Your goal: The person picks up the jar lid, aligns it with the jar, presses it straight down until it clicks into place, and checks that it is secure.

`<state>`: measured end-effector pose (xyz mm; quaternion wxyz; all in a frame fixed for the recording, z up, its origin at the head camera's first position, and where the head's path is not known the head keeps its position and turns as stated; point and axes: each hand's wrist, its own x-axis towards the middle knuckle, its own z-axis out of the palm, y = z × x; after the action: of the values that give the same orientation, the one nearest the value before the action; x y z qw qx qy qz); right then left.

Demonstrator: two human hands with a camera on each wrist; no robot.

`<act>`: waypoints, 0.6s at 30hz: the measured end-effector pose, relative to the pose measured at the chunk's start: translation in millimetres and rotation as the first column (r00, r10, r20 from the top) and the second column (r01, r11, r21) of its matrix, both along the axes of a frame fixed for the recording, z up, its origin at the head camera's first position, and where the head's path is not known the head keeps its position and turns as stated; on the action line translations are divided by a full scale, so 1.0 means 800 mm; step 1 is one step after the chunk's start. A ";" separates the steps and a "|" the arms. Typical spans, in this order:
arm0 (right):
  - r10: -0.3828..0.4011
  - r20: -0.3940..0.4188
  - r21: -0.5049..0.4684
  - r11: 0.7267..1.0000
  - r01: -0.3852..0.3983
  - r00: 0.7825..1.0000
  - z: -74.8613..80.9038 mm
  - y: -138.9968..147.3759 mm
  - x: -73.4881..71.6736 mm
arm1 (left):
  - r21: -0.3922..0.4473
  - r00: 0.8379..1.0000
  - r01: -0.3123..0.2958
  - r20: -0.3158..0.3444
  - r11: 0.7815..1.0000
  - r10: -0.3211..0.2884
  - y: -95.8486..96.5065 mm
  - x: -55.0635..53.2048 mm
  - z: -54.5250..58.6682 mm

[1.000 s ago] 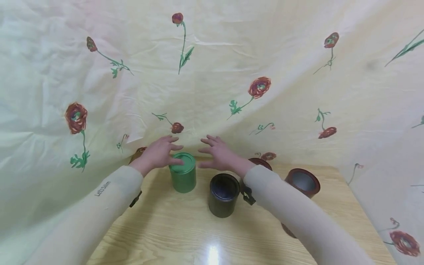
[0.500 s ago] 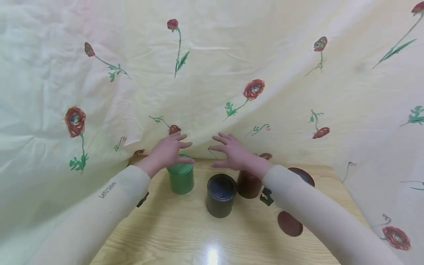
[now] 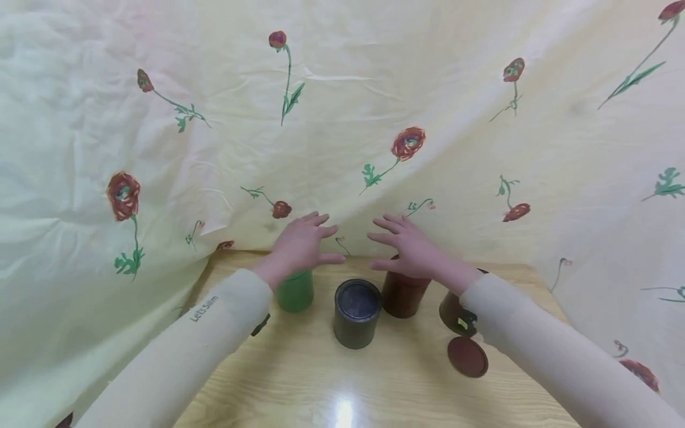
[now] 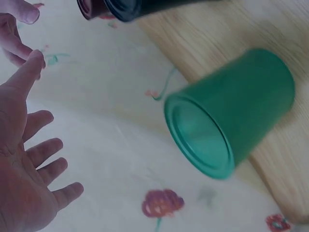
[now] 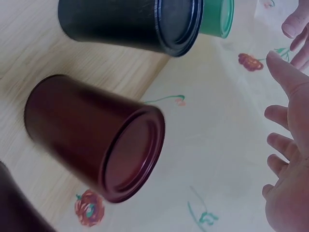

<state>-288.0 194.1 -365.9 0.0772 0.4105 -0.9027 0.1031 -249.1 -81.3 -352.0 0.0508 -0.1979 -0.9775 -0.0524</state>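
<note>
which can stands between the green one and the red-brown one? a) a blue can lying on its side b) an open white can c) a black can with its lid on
c: the black can stands upright with its lid on, between the green can and the red-brown can.

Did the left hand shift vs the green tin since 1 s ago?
Yes. The left hand has moved rightward: its thumb lay over the green tin's lid before; now its fingers reach past the tin's right side, above the black tin.
</note>
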 end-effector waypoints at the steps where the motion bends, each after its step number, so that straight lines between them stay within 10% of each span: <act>1: 0.000 -0.003 -0.006 1.000 0.000 1.000 -0.001 0.006 0.000 | 0.004 1.000 -0.003 0.004 1.000 0.003 0.005 0.001 0.000; 18: -0.058 0.040 -0.058 0.997 0.060 0.998 0.011 0.098 0.021 | 0.012 1.000 -0.007 0.003 1.000 0.006 0.095 0.001 -0.014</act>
<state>-271.0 272.9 -357.1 0.0749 0.3791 -0.9123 0.1353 -248.3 -5.5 -363.1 0.0505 -0.1943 -0.9779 -0.0584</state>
